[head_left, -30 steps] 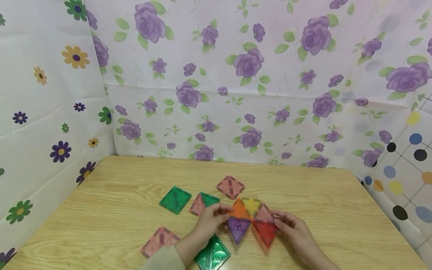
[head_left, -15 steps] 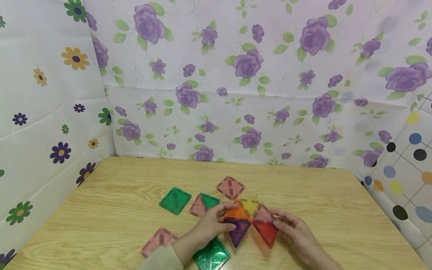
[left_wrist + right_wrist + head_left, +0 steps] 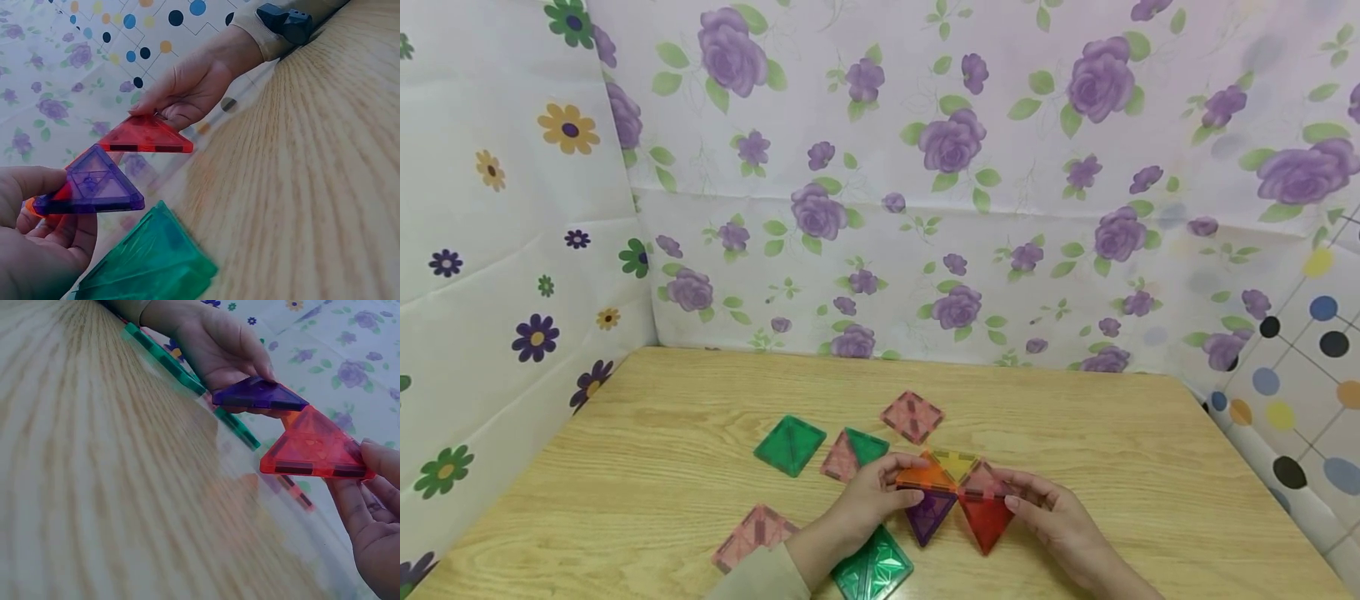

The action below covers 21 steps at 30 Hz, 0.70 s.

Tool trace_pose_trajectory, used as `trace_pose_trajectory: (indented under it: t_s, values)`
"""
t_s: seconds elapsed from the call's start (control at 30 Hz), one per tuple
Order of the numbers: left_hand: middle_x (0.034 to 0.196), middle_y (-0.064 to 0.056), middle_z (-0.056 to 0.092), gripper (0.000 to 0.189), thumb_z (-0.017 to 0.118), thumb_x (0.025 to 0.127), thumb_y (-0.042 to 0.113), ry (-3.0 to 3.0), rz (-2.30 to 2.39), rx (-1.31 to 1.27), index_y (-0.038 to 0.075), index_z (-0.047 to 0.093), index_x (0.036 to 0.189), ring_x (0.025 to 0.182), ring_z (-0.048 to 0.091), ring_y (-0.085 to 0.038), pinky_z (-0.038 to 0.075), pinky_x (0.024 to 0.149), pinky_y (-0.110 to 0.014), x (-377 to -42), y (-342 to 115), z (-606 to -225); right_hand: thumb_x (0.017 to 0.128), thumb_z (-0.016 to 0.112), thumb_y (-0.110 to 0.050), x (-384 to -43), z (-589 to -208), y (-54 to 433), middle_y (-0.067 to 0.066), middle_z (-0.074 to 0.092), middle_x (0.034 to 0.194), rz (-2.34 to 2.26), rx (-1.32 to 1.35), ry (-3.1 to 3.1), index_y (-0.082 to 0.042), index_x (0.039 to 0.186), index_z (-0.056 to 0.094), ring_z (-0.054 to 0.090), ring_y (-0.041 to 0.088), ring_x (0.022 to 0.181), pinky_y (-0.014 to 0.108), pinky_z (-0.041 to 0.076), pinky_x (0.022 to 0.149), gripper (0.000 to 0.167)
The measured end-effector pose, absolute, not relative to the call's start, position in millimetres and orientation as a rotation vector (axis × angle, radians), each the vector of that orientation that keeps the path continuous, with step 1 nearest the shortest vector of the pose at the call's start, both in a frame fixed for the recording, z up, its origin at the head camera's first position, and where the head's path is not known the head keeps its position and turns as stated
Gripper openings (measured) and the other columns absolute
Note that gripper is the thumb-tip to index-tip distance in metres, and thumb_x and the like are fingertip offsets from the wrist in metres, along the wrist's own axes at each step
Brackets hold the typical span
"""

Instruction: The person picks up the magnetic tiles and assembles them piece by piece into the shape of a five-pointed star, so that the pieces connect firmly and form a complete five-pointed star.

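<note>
Five triangular magnetic tiles form one joined strip, held above the table between both hands. My left hand [image 3: 867, 504] pinches its left end, thumb over the purple tile [image 3: 932, 518] and fingers at the orange tile [image 3: 921, 478]. At the other end, my right hand [image 3: 1062, 518] pinches the red tile [image 3: 987, 521] and the pink tile [image 3: 981, 480] behind it. The yellow tile [image 3: 955, 467] bridges the far side. In the right wrist view the purple tile [image 3: 259, 395] and red tile [image 3: 312, 447] meet at a corner, raised over the wood.
On the wooden table [image 3: 1150, 467], green tiles [image 3: 872, 568] lie under my left forearm, beside pink tiles [image 3: 752, 533]. Farther back are a green pair [image 3: 790, 446], a pink-and-green pair [image 3: 841, 457] and a pink pair [image 3: 912, 416]. Patterned cloth [image 3: 880, 167] hangs behind.
My left thumb has moved onto the purple tile. The joined strip has tilted, with its yellow far side now lower in the head view. The loose tiles stay put.
</note>
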<state>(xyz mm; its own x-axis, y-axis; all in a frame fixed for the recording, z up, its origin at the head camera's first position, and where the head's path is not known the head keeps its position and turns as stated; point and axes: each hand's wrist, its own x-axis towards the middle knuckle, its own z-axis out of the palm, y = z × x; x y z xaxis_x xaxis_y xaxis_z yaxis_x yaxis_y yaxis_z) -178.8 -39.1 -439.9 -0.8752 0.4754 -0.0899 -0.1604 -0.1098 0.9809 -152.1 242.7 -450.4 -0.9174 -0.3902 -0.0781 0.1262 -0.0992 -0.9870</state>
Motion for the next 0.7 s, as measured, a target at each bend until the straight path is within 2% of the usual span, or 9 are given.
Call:
trace_pose_trajectory:
  t_s: [0.17,0.33,0.47,0.7]
  values:
    - [0.124,-0.007,0.061,0.04,0.067,0.089,0.008,1.684,2.079,0.291,0.0,0.057,0.126,0.089,0.058,-0.008,0.044,0.068,-0.017,-178.2,-37.4,-440.6,0.1,0.049,-0.008,-151.6,-451.0,244.0,-0.016,0.061,0.124,-2.14,-0.298,1.724,-0.018,0.132,0.056,0.057,-0.001,0.113,0.019,0.05,0.094,0.035]
    - [0.119,-0.003,0.06,0.039,0.065,0.088,0.004,1.598,2.122,0.281,0.001,0.056,0.126,0.093,0.056,-0.008,0.042,0.071,-0.017,-178.5,-37.0,-442.0,0.1,0.048,-0.007,-152.2,-451.8,244.7,-0.016,0.06,0.123,-2.179,-0.289,1.648,-0.025,0.125,0.056,0.057,-0.001,0.111,0.02,0.05,0.093,0.032]
    - [0.121,-0.004,0.059,0.036,0.064,0.087,0.001,1.55,2.139,0.274,0.003,0.056,0.121,0.099,0.058,-0.01,0.046,0.077,-0.018,-178.7,-36.7,-443.6,0.099,0.049,-0.006,-153.4,-453.5,243.4,-0.012,0.062,0.121,-2.171,-0.303,1.661,-0.023,0.128,0.054,0.058,0.001,0.112,0.022,0.051,0.093,0.034]
    - [0.121,-0.009,0.057,0.031,0.064,0.084,-0.005,1.505,2.135,0.28,0.009,0.056,0.112,0.099,0.062,-0.013,0.051,0.081,-0.02,-177.7,-34.1,-445.6,0.099,0.048,-0.005,-152.6,-455.2,241.4,-0.011,0.061,0.121,-2.148,-0.368,1.666,-0.022,0.132,0.051,0.057,0.001,0.112,0.022,0.051,0.092,0.037]
